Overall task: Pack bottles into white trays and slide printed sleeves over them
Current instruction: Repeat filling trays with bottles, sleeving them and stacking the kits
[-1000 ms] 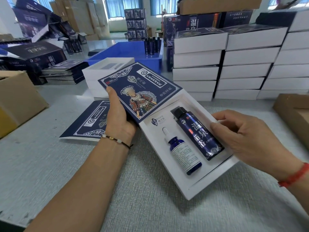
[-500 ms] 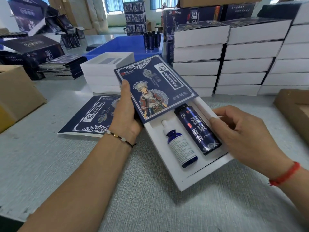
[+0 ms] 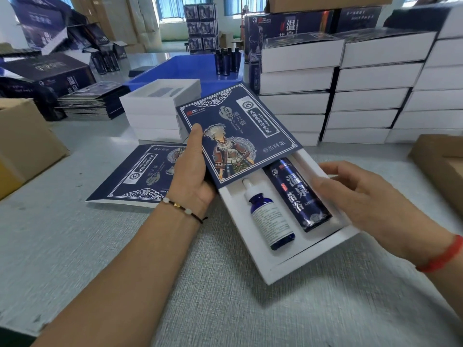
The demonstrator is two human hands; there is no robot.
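Note:
A white tray [image 3: 295, 265] lies tilted in front of me on the grey table. In it rest a small blue dropper bottle [image 3: 269, 220] with a white label and a taller dark blue bottle [image 3: 299, 194]. A dark blue printed sleeve [image 3: 238, 131] covers the tray's far end and hides the tall bottle's cap. My left hand [image 3: 194, 171] grips the sleeve's left edge, thumb on top. My right hand [image 3: 360, 199] holds the tray's right side, fingers curled over its wall.
Flat sleeves [image 3: 140, 174] lie under my left hand. Empty white trays [image 3: 160, 106] are stacked behind, with a blue bin [image 3: 185, 71] holding dark bottles [image 3: 226, 61]. Tall stacks of finished white boxes [image 3: 360, 91] fill the right. Cardboard boxes sit at left [image 3: 22, 144] and right [image 3: 441, 166].
The sleeve has slid further down over the tray, from just past its far end to covering the tall bottle's cap. Both hands kept their hold.

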